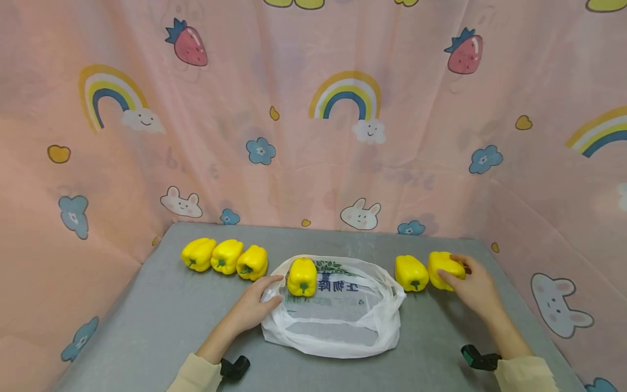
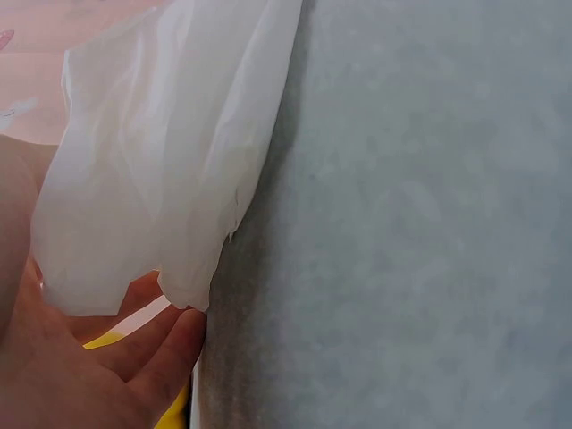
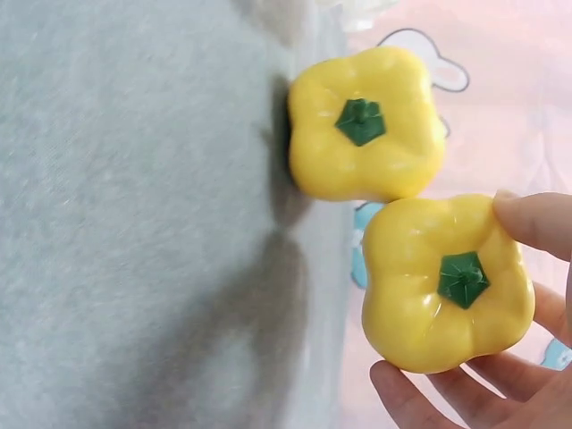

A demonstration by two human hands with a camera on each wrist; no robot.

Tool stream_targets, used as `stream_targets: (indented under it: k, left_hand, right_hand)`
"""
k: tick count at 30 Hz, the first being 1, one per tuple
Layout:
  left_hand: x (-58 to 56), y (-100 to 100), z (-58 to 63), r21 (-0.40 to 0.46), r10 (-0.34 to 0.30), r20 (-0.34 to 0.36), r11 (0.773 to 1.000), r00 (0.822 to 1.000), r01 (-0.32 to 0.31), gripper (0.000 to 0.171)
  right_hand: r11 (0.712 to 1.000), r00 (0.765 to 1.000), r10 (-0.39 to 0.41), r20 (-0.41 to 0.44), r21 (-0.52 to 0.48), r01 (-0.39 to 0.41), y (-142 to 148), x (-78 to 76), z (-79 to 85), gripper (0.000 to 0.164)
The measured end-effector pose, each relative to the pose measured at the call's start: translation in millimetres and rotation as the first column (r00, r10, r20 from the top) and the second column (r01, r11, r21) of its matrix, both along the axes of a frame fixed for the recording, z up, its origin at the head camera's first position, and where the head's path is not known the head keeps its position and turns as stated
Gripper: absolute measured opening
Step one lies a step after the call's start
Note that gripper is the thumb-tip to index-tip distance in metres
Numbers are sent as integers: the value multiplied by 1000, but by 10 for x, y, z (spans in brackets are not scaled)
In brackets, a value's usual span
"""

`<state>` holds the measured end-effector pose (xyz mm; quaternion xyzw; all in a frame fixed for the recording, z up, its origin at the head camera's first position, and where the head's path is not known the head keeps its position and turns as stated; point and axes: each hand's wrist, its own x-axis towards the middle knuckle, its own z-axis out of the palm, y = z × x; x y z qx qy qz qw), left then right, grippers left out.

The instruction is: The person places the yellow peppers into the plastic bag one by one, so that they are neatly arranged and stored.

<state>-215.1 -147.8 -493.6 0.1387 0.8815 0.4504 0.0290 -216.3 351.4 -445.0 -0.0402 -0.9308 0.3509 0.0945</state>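
At the right, my right hand (image 1: pixel 477 286) grips a yellow bell pepper (image 3: pixel 447 331), thumb on one side and fingers round the other; its green stem shows in the right wrist view. A second bell pepper (image 1: pixel 410 273) sits right beside it. My left hand (image 1: pixel 252 305) is at the left rim of a white plastic bag (image 1: pixel 338 348), thumb and fingers apart. In the left wrist view a flap of the bag (image 2: pixel 161 161) hangs across the left hand's fingers (image 2: pixel 174 357). Another bell pepper (image 1: pixel 302 276) shows within the bag's wide mouth, near that hand.
Three yellow bell peppers (image 1: pixel 227 257) stand in a row at the back left of the grey table (image 1: pixel 161 310). A pink patterned curtain (image 1: pixel 303 179) rises behind the table and along its sides. Each wrist wears a dark camera mount (image 1: pixel 235 368).
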Motion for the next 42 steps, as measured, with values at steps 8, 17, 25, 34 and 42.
stream_targets:
  k: [8, 17, 25, 34, 42]
  left_hand:
    - [1, 7, 2, 0, 5, 7, 1000, 1000, -5, 47]
    - [0, 9, 13, 0, 3, -10, 1000, 1000, -3, 47]
    - [4, 8, 6, 2, 10, 1, 1000, 1000, -10, 46]
    - [4, 0, -7, 8, 13, 0, 1000, 1000, -13, 47]
    - [0, 2, -16, 11, 11, 3, 1000, 1000, -11, 47]
  right_hand:
    - [1000, 999, -9, -31, -3, 9, -76, 44, 139, 75]
    - [999, 997, -8, -83, 36, 11, -203, 86, 284, 72]
    - [999, 993, 25, -116, 43, -20, -357, 142, 401, 71]
    - [998, 984, 57, -169, 23, -54, -548, 171, 480, 67]
    - [997, 977, 81, -197, 3, -83, -760, 177, 540, 63]
